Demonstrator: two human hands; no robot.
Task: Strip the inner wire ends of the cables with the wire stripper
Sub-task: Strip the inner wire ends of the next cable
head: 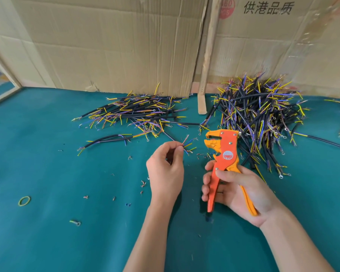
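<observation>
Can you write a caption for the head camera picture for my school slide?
Right hand holds an orange wire stripper beside the cable ends pinched in the left hand.

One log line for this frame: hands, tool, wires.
left hand: pinches cable wire ends | right hand: grips wire stripper | stripper jaws apart, off wires

The wire stripper (227, 154) looks like glossy orange plastic; the table cover (47, 232) is matt teal cloth; the backdrop (106, 46) is creased corrugated cardboard.

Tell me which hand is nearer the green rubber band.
Left. The left hand is right of the green rubber band; the right hand, holding the wire stripper, is farther right.
</observation>
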